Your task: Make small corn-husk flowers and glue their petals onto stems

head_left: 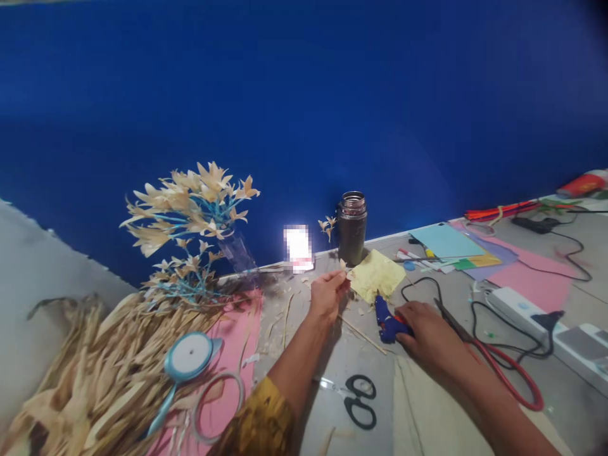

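In the head view my left hand (327, 292) is closed in a pinch, fingertips together on a small pale dried-husk flower piece (342, 266). My right hand (425, 329) grips the handle of a blue glue gun (388, 322), whose nozzle points at a crumpled yellow paper (377, 277). A thin stick (363, 334) lies just below my left hand. Nearer to me, between my forearms, are black-handled scissors (360, 400). A dark metal flask (352, 228) without a lid stands behind the yellow paper, with a small husk flower (327, 227) beside it.
At left, husk flowers (199, 199) on blue stems stand above heaped dried husks (80, 373), a blue ribbon roll (190, 356) and a tape ring (218, 405). At right are red-handled pliers (513, 380), a white power strip (527, 313), cables and coloured papers (446, 240). A blue wall rises behind.
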### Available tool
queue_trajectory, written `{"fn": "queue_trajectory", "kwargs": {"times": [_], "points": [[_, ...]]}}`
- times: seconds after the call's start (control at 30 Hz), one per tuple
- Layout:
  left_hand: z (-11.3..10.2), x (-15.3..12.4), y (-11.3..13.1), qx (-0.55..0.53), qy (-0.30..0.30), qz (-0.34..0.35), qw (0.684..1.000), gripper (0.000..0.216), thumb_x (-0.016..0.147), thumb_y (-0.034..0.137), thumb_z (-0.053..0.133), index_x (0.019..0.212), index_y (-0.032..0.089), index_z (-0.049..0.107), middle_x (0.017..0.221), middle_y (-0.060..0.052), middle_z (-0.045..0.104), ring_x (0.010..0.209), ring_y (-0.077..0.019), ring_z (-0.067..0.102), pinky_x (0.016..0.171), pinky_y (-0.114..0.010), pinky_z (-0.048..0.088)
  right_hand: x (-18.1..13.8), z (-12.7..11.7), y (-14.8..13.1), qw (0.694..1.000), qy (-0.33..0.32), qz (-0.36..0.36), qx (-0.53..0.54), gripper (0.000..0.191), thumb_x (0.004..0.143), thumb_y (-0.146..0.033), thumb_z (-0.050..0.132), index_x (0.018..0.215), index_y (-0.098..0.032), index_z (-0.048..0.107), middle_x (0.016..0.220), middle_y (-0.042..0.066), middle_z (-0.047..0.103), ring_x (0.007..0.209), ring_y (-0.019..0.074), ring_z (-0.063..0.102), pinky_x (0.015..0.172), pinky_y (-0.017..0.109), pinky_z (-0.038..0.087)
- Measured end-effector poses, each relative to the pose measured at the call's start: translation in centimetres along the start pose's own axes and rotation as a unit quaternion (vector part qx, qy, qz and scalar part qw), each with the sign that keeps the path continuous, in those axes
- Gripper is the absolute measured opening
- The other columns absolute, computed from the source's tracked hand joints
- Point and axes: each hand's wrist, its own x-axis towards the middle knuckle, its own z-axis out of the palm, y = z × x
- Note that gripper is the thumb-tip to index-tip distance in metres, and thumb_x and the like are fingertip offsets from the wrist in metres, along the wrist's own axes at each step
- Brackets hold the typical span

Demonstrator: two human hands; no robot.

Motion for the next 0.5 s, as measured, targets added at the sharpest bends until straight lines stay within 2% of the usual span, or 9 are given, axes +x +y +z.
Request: {"fn": "queue_trajectory", "kwargs": {"times": [0.17, 0.3, 0.4, 0.5], "points": [[0.8, 2.5, -3.1, -0.022, -0.015, 0.001, 1.000, 0.024, 0.057, 0.023, 0.092, 0.068, 0.013, 0.073, 0.071, -0.006, 0.074, 0.074, -0.0153, 0.071, 0.082, -0.028, 0.051, -0.2, 1.4, 0.8, 0.996, 0.020, -0.019, 0.089, 0.039, 0.077, -0.017, 0.060, 0.113, -0.019, 0.073, 0.119, 0.014, 0.067, 0.109, 0.0298, 0.059, 0.099, 0.043, 0.045], [0.1, 2.9, -4.1, -0.033, -0.015, -0.008, 0.999, 0.030, 0.052, 0.026, 0.095, 0.068, 0.012, 0.074, 0.073, -0.007, 0.075, 0.075, -0.0168, 0.071, 0.082, -0.030, 0.052, -0.3, 1.0, 2.7, 0.973, 0.080, 0.007, 0.215, 0.040, 0.084, -0.036, 0.059, 0.118, -0.018, 0.069, 0.123, 0.014, 0.069, 0.112, 0.0314, 0.062, 0.101, 0.045, 0.048], [-0.1, 3.0, -4.4, -0.043, -0.008, -0.016, 0.999, 0.032, 0.051, 0.027, 0.095, 0.070, 0.011, 0.074, 0.070, -0.006, 0.074, 0.068, -0.0143, 0.068, 0.074, -0.027, 0.051, -0.3, 0.4, 3.1, 0.948, 0.071, 0.039, 0.308, 0.044, 0.092, -0.049, 0.053, 0.120, -0.020, 0.068, 0.113, 0.012, 0.073, 0.103, 0.0303, 0.068, 0.092, 0.041, 0.054], [0.0, 2.8, -4.5, -0.059, 0.001, -0.028, 0.998, 0.031, 0.054, 0.026, 0.094, 0.071, 0.012, 0.073, 0.068, -0.005, 0.072, 0.064, -0.0120, 0.066, 0.070, -0.025, 0.051, -0.5, 0.6, 2.2, 0.940, 0.065, 0.028, 0.333, 0.042, 0.094, -0.050, 0.054, 0.122, -0.022, 0.068, 0.114, 0.010, 0.074, 0.105, 0.0296, 0.069, 0.093, 0.040, 0.055]]}}
